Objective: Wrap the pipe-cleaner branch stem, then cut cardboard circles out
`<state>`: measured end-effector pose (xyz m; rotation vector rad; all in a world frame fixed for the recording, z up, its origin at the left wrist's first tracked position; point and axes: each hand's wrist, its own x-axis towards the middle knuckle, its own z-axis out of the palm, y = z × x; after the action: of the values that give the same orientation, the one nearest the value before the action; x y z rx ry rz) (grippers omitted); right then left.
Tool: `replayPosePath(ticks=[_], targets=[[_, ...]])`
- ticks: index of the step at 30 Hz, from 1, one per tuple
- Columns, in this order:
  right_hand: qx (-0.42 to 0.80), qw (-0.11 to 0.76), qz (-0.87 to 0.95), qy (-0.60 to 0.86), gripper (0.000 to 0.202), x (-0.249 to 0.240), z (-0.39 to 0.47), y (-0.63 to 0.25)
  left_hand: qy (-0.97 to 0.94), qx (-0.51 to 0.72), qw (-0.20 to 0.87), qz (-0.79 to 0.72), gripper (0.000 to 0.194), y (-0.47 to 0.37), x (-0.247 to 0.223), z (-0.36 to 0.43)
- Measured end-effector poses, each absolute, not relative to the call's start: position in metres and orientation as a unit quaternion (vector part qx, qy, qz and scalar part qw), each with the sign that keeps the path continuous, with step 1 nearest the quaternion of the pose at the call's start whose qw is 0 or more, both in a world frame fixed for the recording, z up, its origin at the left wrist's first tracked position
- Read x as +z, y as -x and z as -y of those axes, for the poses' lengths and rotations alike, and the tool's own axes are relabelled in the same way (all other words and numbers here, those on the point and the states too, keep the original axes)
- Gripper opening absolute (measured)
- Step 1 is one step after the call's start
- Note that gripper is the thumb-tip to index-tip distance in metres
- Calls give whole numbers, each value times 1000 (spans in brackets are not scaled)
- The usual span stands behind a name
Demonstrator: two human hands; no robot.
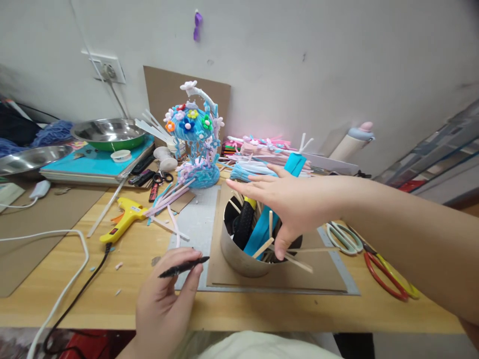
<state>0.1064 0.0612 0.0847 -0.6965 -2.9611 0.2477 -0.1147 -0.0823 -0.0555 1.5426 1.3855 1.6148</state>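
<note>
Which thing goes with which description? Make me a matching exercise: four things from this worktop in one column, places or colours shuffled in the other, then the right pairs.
Column one
1. Pen
2. Glue gun
3. Round metal container
4. Bottle

Column two
A. Yellow, lying on the table
B. Under the right hand, with sticks in it
C. Pink-topped, near the wall
D. Held in the left hand

Right pairs: 1-D, 2-A, 3-B, 4-C
</note>
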Motion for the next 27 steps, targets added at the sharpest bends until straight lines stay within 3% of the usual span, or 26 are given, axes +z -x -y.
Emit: replayPosePath(ticks=[4, 11, 14, 19, 24, 27], targets=[[60, 22, 969, 240, 133, 80, -59, -106, -511, 589, 308, -546, 17, 113, -51, 69], [53, 19, 970, 237, 121, 75, -58, -107, -443, 560, 421, -560, 24, 115, -36, 27], [72, 55, 969, 228, 111, 71, -58, -109, -473, 546, 439, -534, 22, 118, -33, 5], [106, 103, 960, 240, 120, 68, -58, -106, -505, 500, 472, -522, 14, 117, -30, -34], [56, 38, 970, 232, 119, 58, -62, -110, -533, 479, 476, -509, 8, 116, -35, -60], [24, 42, 970, 237, 120, 46, -66, -116, -555, 464, 472, -504, 9, 115, -40, -69]])
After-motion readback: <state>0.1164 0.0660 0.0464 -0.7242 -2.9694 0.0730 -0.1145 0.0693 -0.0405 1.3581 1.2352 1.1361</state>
